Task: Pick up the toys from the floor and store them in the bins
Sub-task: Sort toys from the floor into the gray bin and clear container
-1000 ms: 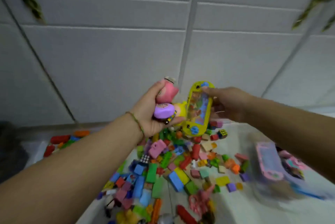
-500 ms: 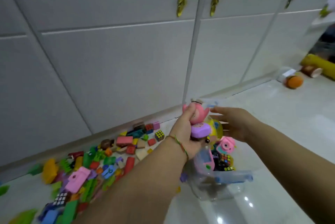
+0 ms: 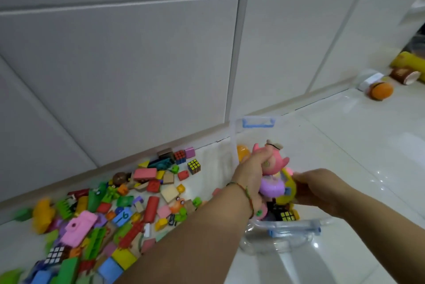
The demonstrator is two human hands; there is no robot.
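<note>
A person's two arms reach out over a clear plastic bin (image 3: 258,122) with blue handles, standing on the glossy white floor (image 3: 345,145) close to white cupboard doors (image 3: 138,65). The left hand (image 3: 250,175) has its fingers curled round a pink figure (image 3: 274,161) and a purple toy (image 3: 270,188), both bunched in one grip above the bin's opening. The right hand (image 3: 319,188) pinches the edge of a yellow game (image 3: 288,191), touching the purple toy. A puzzle cube (image 3: 287,216) and other toys already lie inside the bin. To the left, a wide heap of coloured blocks (image 3: 128,205) covers the floor.

The risk, as I judge it: the left hand carries two toys at once, so letting go unevenly could send one bouncing off the rim onto the slick floor. The crowded hands might also knock each other's load.
</note>
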